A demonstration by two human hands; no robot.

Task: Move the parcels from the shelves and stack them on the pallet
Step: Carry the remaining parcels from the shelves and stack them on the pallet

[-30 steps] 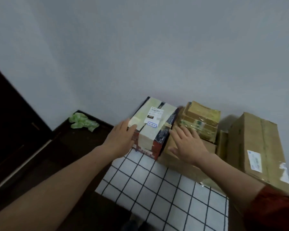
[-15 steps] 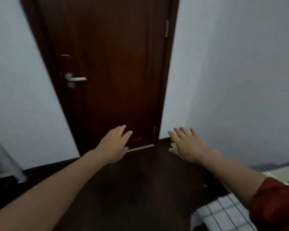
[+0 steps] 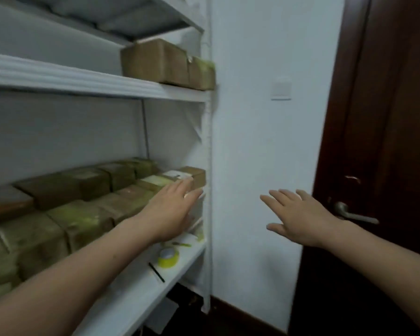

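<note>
Left hand: the left hand (image 3: 172, 209) was stretched out flat, fingers straight and close together, holding nothing. It reached over the right end of the middle shelf.
Contact: blur made it unclear whether its fingertips touched the boxes behind them or hung just in front.
Right hand: the right hand (image 3: 298, 217) was spread wide and empty, palm turned down, in front of the white wall (image 3: 252, 141) between the shelving and the door.
Parcel row: the parcel row (image 3: 83, 214), brown boxes wrapped in yellowish tape, stood packed side by side in a front and a back line. It ran along the middle shelf from the left edge of view to the left hand.
Labelled box: the labelled box (image 3: 192, 174), small and brown with a white sticker on top, sat at the right end of that shelf, just beyond the left fingertips.
Upper parcels: the upper parcels (image 3: 165, 61), two brown boxes touching each other, stood at the right end of the shelf above.
Shelving: the shelving (image 3: 58, 76) was white, its right post against the wall.
Tape roll: a yellow tape roll (image 3: 168, 257) lay flat on the bare front of the middle shelf, below the left wrist.
Black stick: a thin black stick (image 3: 156, 272) lay just beside the roll.
Door: a dark wooden door (image 3: 386, 141) filled the right side, its metal handle (image 3: 352, 213) just behind the right hand.
Switch: a white wall switch (image 3: 281, 89) sat high on the wall.
</note>
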